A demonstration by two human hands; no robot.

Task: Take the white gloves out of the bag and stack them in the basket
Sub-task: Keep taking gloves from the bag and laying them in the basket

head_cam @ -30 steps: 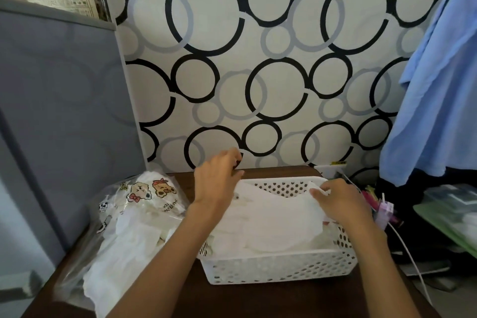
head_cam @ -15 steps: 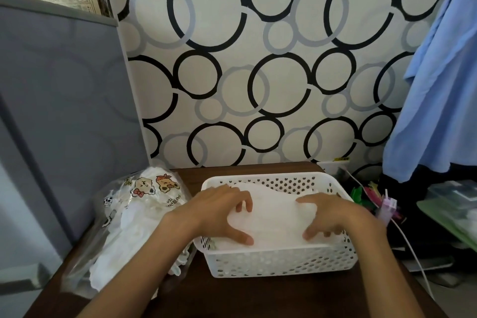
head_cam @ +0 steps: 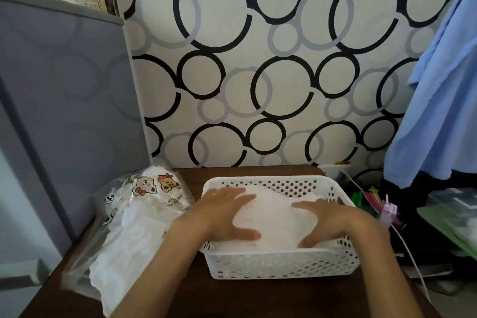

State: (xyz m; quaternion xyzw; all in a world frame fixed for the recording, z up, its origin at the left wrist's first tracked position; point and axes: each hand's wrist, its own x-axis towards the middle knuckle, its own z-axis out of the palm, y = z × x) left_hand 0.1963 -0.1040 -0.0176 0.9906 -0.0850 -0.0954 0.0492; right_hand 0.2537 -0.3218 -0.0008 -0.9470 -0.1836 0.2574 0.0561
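Both grips flat: our left hand (head_cam: 227, 212) and right hand (head_cam: 327, 222) press white gloves (head_cam: 276, 217) into the basket (head_cam: 284, 263), lower center; bag (head_cam: 134, 214) lower left.

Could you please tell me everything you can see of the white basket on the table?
The white basket is rectangular, apparently plastic, its walls perforated with round holes and its rim smooth. It sits upright on the dark wooden table, right of the printed clear bag. White gloves lie stacked inside, and the left hand and right hand press flat on them.
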